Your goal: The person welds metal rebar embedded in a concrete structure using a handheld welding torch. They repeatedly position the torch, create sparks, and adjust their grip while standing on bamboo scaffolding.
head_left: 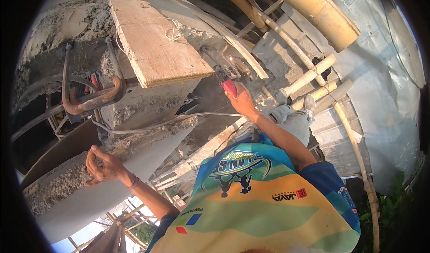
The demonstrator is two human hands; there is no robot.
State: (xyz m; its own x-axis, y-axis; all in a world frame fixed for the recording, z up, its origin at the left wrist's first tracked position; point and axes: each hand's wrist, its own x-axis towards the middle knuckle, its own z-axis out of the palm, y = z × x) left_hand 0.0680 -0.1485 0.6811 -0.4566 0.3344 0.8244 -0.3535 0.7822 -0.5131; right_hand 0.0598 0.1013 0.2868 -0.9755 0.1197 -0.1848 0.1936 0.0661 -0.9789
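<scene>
My right hand point(242, 99) is closed around a red-handled tool point(229, 88) in front of me. Its far end is hard to make out among dark metal rods, where a small bright spot glows. My left hand point(104, 164) holds nothing. Its fingers are loosely bent and apart, at the rough edge of a concrete ledge point(58, 181); whether they touch it I cannot tell. Between the hands, a thin grey cable point(179, 118) runs across the concrete toward my right forearm.
A wooden board point(154, 38) with loose wire rests on the concrete block point(148, 103). Bent rusty bars point(96, 103) jut out at left. Bamboo poles point(309, 76) cross at right beneath my feet, beside grey metal sheeting point(385, 87). A thick bamboo pole point(322, 15) hangs at upper right.
</scene>
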